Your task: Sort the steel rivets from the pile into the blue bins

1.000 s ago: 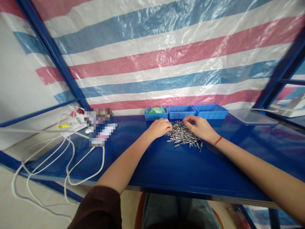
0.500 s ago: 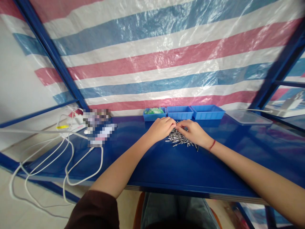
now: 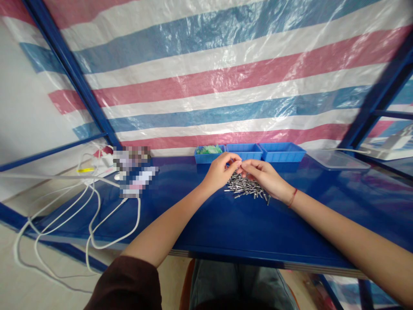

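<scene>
Metal pins [image 3: 245, 187] | judged light, stiff; best pinched mid-shank | left hand [image 3: 218, 172] 10 o'clock, right hand [image 3: 270, 180] 2 o'clock of heap; grip cannot be told

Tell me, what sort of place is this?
Probably a makeshift workshop bench for small parts: a heap of metal rivets lies on a blue tabletop, three blue plastic bins stand behind it, and striped plastic sheeting hangs at the back.

Shiny metal is shown by the slim pins [image 3: 245, 188] under the right hand [image 3: 267, 176], smooth plastic by the bins [image 3: 284, 157] beyond it, gloss by the tabletop [image 3: 232, 228] below.
</scene>
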